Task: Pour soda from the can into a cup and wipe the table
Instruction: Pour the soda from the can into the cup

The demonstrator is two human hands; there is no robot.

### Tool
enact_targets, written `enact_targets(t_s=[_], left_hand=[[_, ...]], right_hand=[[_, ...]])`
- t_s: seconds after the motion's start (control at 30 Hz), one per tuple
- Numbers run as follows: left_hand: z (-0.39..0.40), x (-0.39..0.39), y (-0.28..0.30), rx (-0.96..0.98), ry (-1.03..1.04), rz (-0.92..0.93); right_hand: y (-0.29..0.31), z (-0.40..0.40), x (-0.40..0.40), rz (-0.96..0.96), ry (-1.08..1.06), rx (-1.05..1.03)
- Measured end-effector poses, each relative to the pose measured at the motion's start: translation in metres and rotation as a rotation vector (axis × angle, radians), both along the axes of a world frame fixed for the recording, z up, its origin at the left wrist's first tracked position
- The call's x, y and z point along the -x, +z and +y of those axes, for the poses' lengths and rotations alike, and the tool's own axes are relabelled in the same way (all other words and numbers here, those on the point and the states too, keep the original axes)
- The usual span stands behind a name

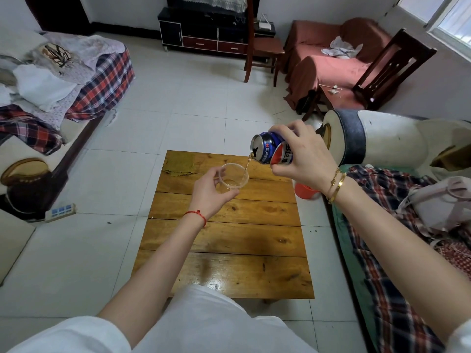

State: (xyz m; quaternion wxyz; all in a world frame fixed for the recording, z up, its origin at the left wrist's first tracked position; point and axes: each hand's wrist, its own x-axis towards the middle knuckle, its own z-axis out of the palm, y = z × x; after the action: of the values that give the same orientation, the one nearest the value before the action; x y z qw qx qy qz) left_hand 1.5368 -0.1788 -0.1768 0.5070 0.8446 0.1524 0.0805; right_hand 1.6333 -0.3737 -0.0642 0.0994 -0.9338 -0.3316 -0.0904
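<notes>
**Soda streaming from can to cup above the wooden table**

The right hand (pixel 303 159) is wrapped around the blue, red and white aluminium soda can (pixel 272 152), fingers curled over its far side and thumb underneath, and the can is tipped steeply toward the left with its opened top facing the cup. A thin amber stream runs from the mouth down into the clear plastic cup (pixel 233 178). The left hand (pixel 210 193) grips that cup from the near-left side, fingers curved round its wall, thumb along the near rim, holding it up over the far half of the table; a shallow pool of soda sits in the bottom. The can's label carries a red-and-white swirl and white characters on blue, too small and foreshortened to read. Below both hands lies the low, varnished wooden plank table (pixel 229 240). At its far left corner rests a flat olive-green cloth (pixel 179 165), well apart from the cup.
</notes>
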Motion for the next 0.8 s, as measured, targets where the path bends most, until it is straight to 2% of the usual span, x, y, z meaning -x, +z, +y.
enact_targets(t_s=[0.8], left_hand=[[-0.0004, -0.0010, -0.0021, -0.013, 0.000, 0.023]], right_hand=[[0.0011, -0.0021, 0.0012, -0.021, -0.013, 0.024]])
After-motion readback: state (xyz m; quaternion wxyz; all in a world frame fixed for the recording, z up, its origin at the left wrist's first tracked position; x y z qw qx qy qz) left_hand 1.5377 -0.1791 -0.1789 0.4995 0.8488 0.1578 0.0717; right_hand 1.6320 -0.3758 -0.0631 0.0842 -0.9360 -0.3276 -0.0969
